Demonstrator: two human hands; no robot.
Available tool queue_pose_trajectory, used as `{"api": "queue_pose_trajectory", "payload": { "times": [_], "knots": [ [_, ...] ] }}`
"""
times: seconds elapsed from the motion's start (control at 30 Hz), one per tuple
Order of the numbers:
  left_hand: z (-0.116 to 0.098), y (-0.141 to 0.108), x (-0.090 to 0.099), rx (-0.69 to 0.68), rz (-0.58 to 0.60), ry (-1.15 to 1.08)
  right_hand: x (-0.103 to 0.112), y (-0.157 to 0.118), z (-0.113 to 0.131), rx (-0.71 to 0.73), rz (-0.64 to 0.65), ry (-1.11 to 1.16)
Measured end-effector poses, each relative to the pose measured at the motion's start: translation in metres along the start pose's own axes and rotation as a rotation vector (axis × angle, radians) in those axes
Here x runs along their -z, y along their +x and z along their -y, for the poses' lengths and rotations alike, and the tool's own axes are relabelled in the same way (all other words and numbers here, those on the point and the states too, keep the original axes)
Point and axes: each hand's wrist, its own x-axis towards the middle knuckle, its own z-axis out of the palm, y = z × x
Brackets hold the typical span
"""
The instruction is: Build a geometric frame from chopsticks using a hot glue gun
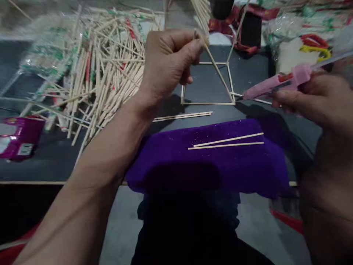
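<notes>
A thin wooden stick (217, 70) is pinched near its upper end by my left hand (175, 59). Its lower end meets the near right corner of a stick frame (208, 103) on the grey table. Another stick (237, 33) rises from the frame's far right corner. My right hand (317, 92) is closed around a pink glue gun (275, 85), whose nozzle points left at the near right corner, close to the joint. One more stick (263, 101) lies behind the gun, reaching right from that corner.
Loose sticks (110, 73) are heaped at the left, near a purple packet (23, 138). Two sticks (228, 141) lie on a purple cloth (171, 158) at the table's front edge. Scissors with yellow and red handles (316, 49) and a dark phone-like object (249, 31) are at the back right.
</notes>
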Motion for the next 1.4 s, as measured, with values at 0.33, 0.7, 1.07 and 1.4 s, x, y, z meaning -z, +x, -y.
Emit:
{"api": "queue_pose_trajectory", "payload": {
  "times": [0.33, 0.7, 1.07, 1.4],
  "knots": [
    [0.006, 0.005, 0.004, 0.032, 0.036, 0.069, -0.002, 0.004, -0.026, 0.026, 0.014, 0.081],
    [0.008, 0.005, 0.007, 0.003, 0.063, 0.041, -0.003, 0.004, -0.012, -0.019, 0.036, 0.039],
    [0.010, 0.007, 0.005, 0.016, 0.046, 0.053, 0.005, 0.001, -0.013, -0.028, 0.070, 0.056],
    [0.048, 0.017, 0.002, -0.087, 0.043, -0.021, 0.001, 0.003, -0.022, -0.014, 0.056, 0.006]
  ]
}}
